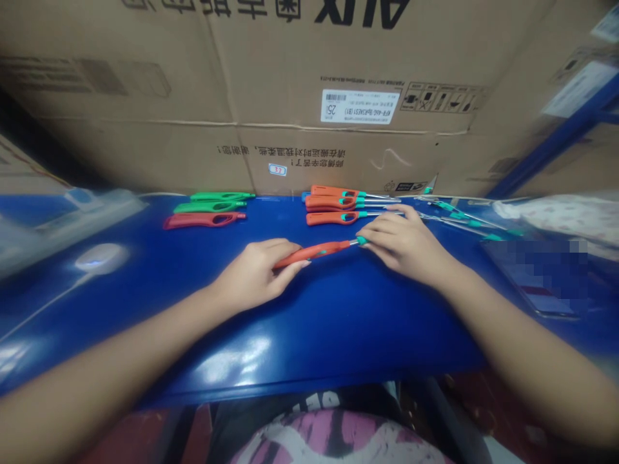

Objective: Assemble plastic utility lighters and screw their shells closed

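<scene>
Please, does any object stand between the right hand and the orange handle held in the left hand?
No loose object visibly stands between the right hand and the orange handle in the left hand. Only a short stretch of metal rod and the green piece at the right fingertips show there.
</scene>
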The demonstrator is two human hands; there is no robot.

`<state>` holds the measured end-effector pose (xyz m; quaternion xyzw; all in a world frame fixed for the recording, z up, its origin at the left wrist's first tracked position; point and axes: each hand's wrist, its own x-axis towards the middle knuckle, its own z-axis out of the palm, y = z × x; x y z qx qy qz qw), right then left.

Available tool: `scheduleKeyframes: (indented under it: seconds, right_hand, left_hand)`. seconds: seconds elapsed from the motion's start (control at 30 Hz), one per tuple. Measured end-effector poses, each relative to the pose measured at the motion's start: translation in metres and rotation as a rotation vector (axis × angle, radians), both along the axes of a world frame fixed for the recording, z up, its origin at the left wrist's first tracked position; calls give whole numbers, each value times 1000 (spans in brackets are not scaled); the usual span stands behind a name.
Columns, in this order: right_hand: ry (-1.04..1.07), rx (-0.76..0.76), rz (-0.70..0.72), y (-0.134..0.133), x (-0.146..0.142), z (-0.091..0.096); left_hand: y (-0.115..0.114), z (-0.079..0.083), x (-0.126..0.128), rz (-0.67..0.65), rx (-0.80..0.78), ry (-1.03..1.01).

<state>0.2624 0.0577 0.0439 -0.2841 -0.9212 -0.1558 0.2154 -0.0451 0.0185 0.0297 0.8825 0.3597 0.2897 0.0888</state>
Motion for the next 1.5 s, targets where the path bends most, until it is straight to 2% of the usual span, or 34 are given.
scheduleKeyframes:
  seconds: [0.27,0.4,0.5,0.7,0.77,0.83,1.03,1.13,1.37,1.5]
  right_hand:
    - [12,-13,136,-13,-14,-6]
    - [30,4,163,-14,-16,-10]
    - [44,45,188,-15,-16,-12]
    - [48,98,205,-18,-17,-13]
    - [54,98,206,-19,-18,-13]
    - [48,85,209,-20,-18,-13]
    - [-7,19,234,-22,-20,-14]
    - [0,-1,250,-23,-21,-13]
    - [19,19,238,-23,-21,-11]
    - [118,-176,136,-18,-22,-15]
  left_hand:
    - [-6,-3,6,-35,-36,-17]
    - [-10,-2,8,-19,-112,-76]
    - [-9,-1,10,3,-308,-145]
    - [-2,-6,11,-6,-847,-357]
    - [-2,-7,11,-19,-931,-385]
    - [-5,-6,12,-15,-871,-377]
    - [-15,-4,15,-29,-343,-181]
    - [-16,-7,13,-69,-165,-124]
    - [-14,-10,10,-93,-59,-63]
    - [-8,-3,9,-56,-39,44]
